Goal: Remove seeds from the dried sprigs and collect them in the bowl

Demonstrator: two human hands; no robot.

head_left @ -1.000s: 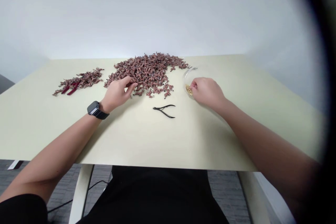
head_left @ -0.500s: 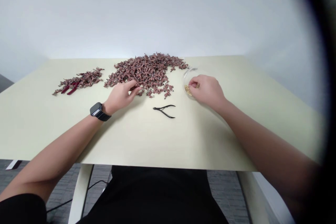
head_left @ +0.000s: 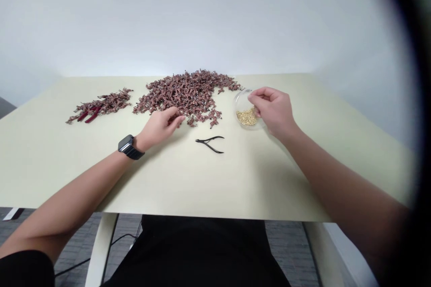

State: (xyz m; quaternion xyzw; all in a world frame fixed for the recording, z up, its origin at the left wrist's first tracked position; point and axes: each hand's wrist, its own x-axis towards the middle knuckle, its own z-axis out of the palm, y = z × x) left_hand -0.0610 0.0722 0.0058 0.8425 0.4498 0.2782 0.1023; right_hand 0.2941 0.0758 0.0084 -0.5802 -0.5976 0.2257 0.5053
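Observation:
My left hand (head_left: 162, 126), a watch on its wrist, is at the near edge of a large pile of small reddish-brown twisted pieces (head_left: 188, 92). Its fingers are curled in toward the thumb, and what lies between them is hidden. Over the right side of a clear round dish (head_left: 238, 101) is my right hand (head_left: 275, 110), thumb and forefinger pinched together. Anything in that pinch is too small to make out. Small gold-coloured bits (head_left: 247, 117) lie in the dish. Black nippers (head_left: 209, 143) rest on the table between my hands.
A smaller heap of the same reddish-brown pieces (head_left: 114, 101) lies on the left, with a red-handled tool (head_left: 92, 114) partly in it. The pale table (head_left: 208, 188) runs back to a white wall, its front edge near my lap.
My right hand has lifted out of the gold bits and moved slightly right, uncovering more of them. My left hand has shifted slightly right and down, its fingers and thumb closer together.

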